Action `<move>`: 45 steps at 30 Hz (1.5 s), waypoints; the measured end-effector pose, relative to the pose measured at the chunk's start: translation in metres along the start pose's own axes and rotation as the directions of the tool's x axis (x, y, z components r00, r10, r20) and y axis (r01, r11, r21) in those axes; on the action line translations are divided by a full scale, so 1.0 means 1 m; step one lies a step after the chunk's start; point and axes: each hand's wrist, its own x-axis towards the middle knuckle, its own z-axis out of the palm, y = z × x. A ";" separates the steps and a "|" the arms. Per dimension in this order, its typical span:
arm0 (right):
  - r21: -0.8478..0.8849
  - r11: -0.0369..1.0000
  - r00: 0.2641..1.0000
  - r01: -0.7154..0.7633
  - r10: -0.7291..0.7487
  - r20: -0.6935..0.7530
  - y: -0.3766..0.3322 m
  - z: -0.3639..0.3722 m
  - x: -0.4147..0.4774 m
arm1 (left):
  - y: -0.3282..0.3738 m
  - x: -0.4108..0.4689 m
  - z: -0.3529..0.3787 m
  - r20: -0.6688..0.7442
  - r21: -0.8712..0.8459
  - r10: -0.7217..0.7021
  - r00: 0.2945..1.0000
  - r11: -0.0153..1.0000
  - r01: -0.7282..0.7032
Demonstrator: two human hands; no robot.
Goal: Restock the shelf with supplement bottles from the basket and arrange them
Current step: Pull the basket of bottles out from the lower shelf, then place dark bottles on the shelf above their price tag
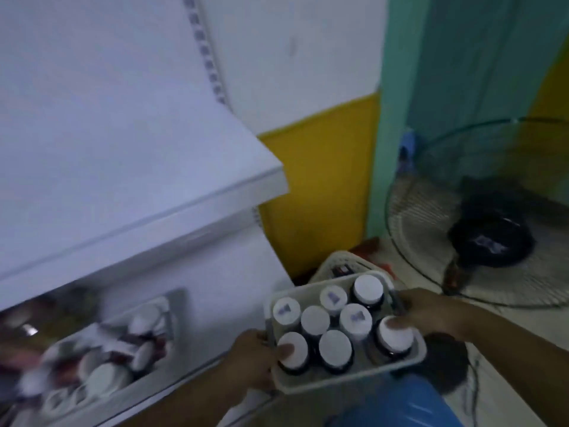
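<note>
Basket: a pale plastic basket (pixel 354 385) is up in the air in front of the white shelf (pixel 138 186), carried level between both hands.
Bottles: eight dark supplement bottles (pixel 335 348) with white caps stand upright inside it, packed close.
Left hand: the left hand (pixel 251 360) grips the near-left rim, thumb pressed on a cap.
Right hand: the right hand (pixel 431 309) clasps the far-right rim, thumb on another cap.
Lower shelf: a second tray of white-capped bottles (pixel 101 362), blurred, sits under the shelf at left.
Floor: a standing fan (pixel 489 238) is at right, beside the basket.
</note>
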 end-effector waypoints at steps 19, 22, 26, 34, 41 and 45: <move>-0.299 0.950 0.979 0.087 -0.137 -0.150 -0.127 0.160 0.142 | -0.012 0.017 -0.123 -0.147 0.627 0.443 0.885 0.733 -0.263; -0.526 0.842 0.944 0.120 -0.261 -0.202 -0.131 0.170 0.134 | -0.011 0.029 -0.122 -0.036 0.849 0.531 0.847 0.464 -0.254; -0.450 0.887 0.936 0.106 -0.242 -0.256 -0.120 0.181 0.121 | -0.012 0.045 -0.121 0.019 0.932 0.486 0.874 0.309 -0.191; -0.364 0.910 0.882 0.200 -0.329 -0.336 -0.149 0.156 0.108 | 0.006 0.042 -0.135 0.035 0.843 0.539 0.841 0.436 -0.314; 0.049 0.908 0.874 0.416 -0.384 -0.298 -0.180 0.143 0.057 | 0.034 -0.041 -0.154 -0.045 0.398 0.533 0.845 0.785 -0.474; 0.198 0.851 0.874 0.486 -0.473 -0.111 -0.196 0.163 0.029 | 0.013 -0.103 -0.160 -0.138 0.112 0.495 0.858 0.868 -0.483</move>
